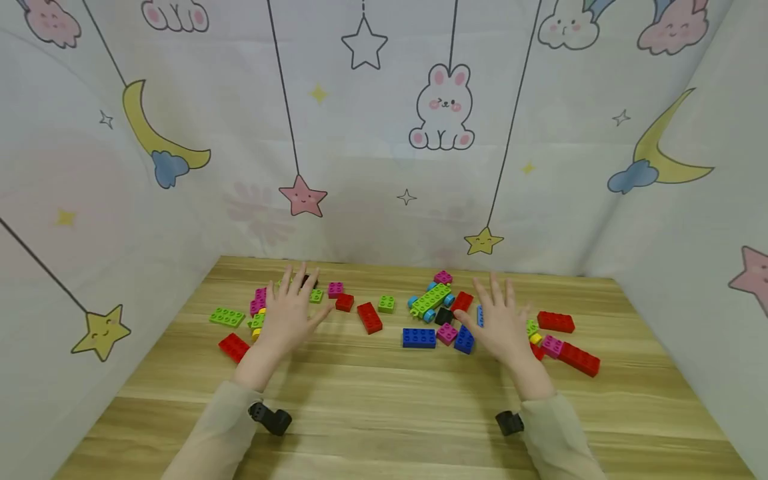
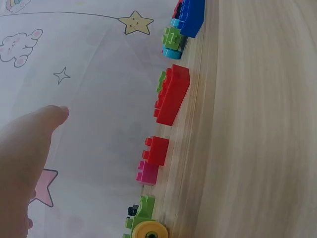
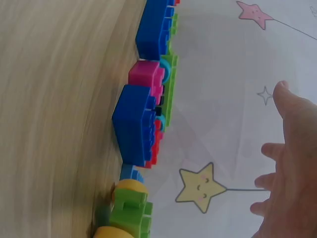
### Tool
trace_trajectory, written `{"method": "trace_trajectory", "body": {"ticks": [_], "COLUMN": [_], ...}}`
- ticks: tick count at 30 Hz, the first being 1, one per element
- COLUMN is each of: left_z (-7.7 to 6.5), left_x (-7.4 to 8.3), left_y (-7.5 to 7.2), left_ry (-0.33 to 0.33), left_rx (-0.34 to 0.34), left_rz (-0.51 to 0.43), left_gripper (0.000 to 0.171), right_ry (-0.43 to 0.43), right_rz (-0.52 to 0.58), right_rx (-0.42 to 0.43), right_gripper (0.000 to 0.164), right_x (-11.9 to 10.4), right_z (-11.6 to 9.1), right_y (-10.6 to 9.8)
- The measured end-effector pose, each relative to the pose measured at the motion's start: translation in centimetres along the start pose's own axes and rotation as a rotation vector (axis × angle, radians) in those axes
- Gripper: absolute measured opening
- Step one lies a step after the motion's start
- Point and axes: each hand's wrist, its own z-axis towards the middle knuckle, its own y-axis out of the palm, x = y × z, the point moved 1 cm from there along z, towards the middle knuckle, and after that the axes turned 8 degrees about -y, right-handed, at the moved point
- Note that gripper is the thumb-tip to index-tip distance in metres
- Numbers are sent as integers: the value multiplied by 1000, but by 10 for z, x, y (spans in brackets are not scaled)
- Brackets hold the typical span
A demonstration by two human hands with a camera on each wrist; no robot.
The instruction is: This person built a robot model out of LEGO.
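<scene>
My left hand (image 1: 291,317) is spread above the bricks on the left, its fingers straight and holding nothing. Around it lie a flat green brick (image 1: 227,317), a red brick (image 1: 235,347) and magenta bricks, some hidden beneath it. With fingers likewise spread, my right hand (image 1: 501,331) hovers over the right-hand bricks. Near its thumb are a dark blue brick (image 1: 464,339), a magenta brick (image 1: 447,333) and a black brick (image 1: 444,316). A green wheeled base (image 1: 431,301) with light blue wheels stands behind these. In the right wrist view, a green piece with yellow wheels (image 3: 130,213) shows nearby.
Between the hands are a long red brick (image 1: 369,318), a small green brick (image 1: 387,304) and a blue brick (image 1: 419,338). More red bricks (image 1: 579,359) lie at the right. The wooden table (image 1: 384,413) ends at a printed curtain (image 1: 372,147), which also hangs along both sides.
</scene>
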Motion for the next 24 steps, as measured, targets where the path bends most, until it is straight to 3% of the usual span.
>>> {"method": "trace_trajectory", "body": {"ticks": [5, 14, 24], "left_z": [1, 1, 2], "left_x": [-11, -40, -64], "left_y": [-4, -7, -13], "left_ry": [37, 81, 60], "left_rx": [15, -54, -217], "left_rz": [-41, -109, -180], "left_gripper": [66, 64, 70], "right_ry": [-12, -35, -72], "right_rz": [37, 59, 74], "right_rx": [19, 15, 21], "right_gripper": [83, 83, 84], "right_x": [-7, -14, -18], "right_z": [-1, -6, -7], "right_y": [1, 5, 12]}}
